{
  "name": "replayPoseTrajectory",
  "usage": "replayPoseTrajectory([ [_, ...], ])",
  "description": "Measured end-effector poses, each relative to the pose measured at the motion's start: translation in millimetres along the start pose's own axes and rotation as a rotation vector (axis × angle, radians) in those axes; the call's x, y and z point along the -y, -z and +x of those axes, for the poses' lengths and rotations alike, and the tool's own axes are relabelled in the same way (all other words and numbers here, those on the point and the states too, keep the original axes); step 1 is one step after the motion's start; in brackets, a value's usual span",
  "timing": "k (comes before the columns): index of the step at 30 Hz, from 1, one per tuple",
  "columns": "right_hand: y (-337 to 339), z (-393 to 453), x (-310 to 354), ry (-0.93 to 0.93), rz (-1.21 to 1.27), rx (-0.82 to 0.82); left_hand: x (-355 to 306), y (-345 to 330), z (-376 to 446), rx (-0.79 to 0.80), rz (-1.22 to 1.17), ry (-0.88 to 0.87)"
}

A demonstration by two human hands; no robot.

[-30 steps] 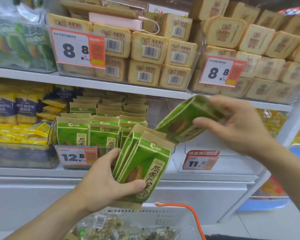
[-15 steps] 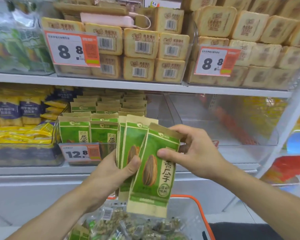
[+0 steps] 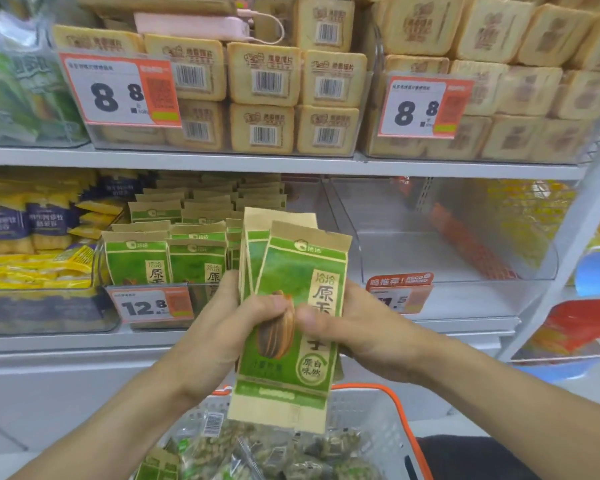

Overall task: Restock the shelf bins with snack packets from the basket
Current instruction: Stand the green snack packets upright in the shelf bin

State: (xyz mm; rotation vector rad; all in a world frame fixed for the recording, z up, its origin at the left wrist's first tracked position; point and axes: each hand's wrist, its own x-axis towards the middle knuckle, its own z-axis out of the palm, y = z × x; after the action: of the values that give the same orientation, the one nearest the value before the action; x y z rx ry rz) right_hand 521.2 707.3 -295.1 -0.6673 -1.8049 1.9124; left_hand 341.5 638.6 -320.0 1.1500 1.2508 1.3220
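Both hands now close in, left hand and right hand clamping thumbs onto the squared-up green packets, ready for the clear bin.

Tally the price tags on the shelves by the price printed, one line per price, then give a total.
8.8 tags: 2
12.8 tag: 1
Tag partly hidden by the right hand, reading ".5": 1
Total: 4
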Motion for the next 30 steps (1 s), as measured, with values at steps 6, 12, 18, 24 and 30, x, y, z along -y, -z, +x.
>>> replayPoseTrajectory([
  [6, 17, 5, -1, 0.094, -0.015, -0.026, -15, -7, -1, 0.076, 0.382, -0.191],
  [12, 34, 8, 24, 0.518, -0.282, -0.333, -13, -8, 4, -0.056, 0.716, -0.387],
  [18, 60, 34, 28, 0.664, -0.479, -0.448, 10, 11, 24, -0.293, 1.214, -0.469],
  [24, 62, 66, 12, 0.515, -0.705, -0.321, 21, 14, 30, -0.281, 1.28, -0.41],
  [30, 69, 85, 10, 0.491, -0.646, -0.258, 22, 19, 32, -0.327, 1.23, -0.396],
])
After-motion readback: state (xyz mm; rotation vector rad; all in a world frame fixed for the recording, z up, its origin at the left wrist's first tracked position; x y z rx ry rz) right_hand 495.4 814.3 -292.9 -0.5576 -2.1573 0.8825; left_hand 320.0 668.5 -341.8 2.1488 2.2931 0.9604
